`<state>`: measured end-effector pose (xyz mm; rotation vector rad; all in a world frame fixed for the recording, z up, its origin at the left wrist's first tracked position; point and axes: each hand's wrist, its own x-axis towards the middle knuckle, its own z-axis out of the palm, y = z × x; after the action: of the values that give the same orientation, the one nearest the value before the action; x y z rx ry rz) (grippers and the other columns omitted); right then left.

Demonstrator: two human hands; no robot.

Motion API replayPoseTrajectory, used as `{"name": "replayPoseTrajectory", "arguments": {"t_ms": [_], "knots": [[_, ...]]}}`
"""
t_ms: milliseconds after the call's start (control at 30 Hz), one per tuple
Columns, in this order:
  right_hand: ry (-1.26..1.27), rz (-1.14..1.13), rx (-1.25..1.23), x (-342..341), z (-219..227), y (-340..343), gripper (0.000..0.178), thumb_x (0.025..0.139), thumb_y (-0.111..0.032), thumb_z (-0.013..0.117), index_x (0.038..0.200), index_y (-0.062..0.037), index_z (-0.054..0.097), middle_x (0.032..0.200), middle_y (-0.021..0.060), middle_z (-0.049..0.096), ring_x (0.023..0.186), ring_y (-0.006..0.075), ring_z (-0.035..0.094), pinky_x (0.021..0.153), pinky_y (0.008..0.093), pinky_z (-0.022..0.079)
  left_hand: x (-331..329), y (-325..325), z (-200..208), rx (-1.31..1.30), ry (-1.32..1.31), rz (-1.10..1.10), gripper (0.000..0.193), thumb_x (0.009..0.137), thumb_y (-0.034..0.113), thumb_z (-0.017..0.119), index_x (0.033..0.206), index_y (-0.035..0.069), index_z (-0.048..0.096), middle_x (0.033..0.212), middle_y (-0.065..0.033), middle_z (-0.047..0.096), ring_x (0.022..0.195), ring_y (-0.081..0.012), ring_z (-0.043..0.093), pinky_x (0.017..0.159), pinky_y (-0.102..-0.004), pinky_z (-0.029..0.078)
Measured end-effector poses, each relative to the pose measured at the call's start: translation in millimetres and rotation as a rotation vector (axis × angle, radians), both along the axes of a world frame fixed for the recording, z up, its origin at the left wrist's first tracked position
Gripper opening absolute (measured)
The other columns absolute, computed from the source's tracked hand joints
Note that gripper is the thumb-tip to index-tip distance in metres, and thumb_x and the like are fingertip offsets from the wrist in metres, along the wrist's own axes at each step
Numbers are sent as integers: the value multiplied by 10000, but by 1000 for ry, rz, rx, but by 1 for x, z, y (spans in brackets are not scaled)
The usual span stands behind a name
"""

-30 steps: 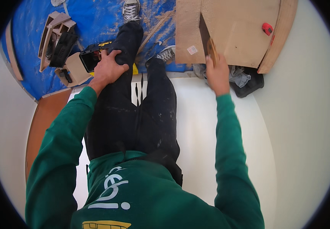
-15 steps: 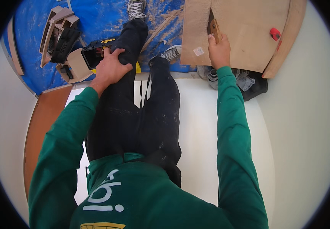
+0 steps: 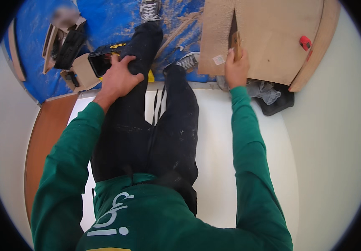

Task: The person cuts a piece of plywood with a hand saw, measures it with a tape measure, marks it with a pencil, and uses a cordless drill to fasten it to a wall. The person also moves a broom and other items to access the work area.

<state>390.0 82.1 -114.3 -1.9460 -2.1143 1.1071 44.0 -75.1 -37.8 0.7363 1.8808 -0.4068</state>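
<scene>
My right hand (image 3: 236, 70) is closed around the wooden handle of a handsaw (image 3: 235, 41). The saw's dark, narrow blade runs away from me along a slit in a light-brown wooden board (image 3: 272, 46); part of the blade is hidden. Pale sawdust lies on the board beside the slit. My left hand (image 3: 121, 77) rests on my bent left knee in dark trousers (image 3: 145, 46), thumb and fingers spread, holding nothing.
A red-and-black tool (image 3: 305, 43) lies on the board near a curved wooden strip (image 3: 314, 52). At left, a black open toolbox (image 3: 101, 62), a cardboard box (image 3: 86, 71) and wooden pieces sit on a dusty blue sheet (image 3: 105, 21). Grey cloth (image 3: 264, 91) lies under the board's near edge.
My right hand has drawn the saw back toward me, and more of the blade shows in the slit. My left hand stays on the knee.
</scene>
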Motion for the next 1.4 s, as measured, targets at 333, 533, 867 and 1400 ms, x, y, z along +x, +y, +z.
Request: {"name": "replayPoseTrajectory", "arguments": {"t_ms": [333, 533, 867, 1400], "knots": [[-196, -137, -428, 43, 263, -67, 320, 1061, -147, 669, 1332, 3, 587, 965, 254, 756, 883, 410, 781, 797, 457, 598, 15, 1, 5, -17, 21, -9, 796, 792, 426, 776, 1536, 210, 592, 1548, -250, 456, 1259, -510, 666, 1108, -542, 545], [-17, -113, -185, 0, 80, 4, 363, 1072, -209, 651, 1345, 23, 594, 1035, 295, 751, 945, 485, 745, 851, 490, 579, 4, 24, 4, 25, 40, -74, 786, 784, 457, 788, 1515, 222, 620, 1526, -230, 470, 1225, -487, 689, 1085, -521, 562], [-197, -52, -297, 25, 157, 33, 585, 987, -347, 699, 1422, 26, 579, 1330, 352, 689, 1251, 487, 681, 1080, 564, 520, 14, -14, 120, 265, -63, 61, 942, 847, 564, 827, 1614, 117, 510, 1478, -183, 584, 1291, -361, 666, 1015, -498, 579], [50, -559, -536, 344, 414, -282, 390, 999, -303, 640, 1067, 79, 680, 871, 222, 758, 598, 309, 751, 545, 460, 572, 43, -265, 436, 327, -129, 880, 725, 998, 470, 740, 1619, 191, 488, 1433, -86, 607, 1216, -311, 644, 901, -529, 573]]}}
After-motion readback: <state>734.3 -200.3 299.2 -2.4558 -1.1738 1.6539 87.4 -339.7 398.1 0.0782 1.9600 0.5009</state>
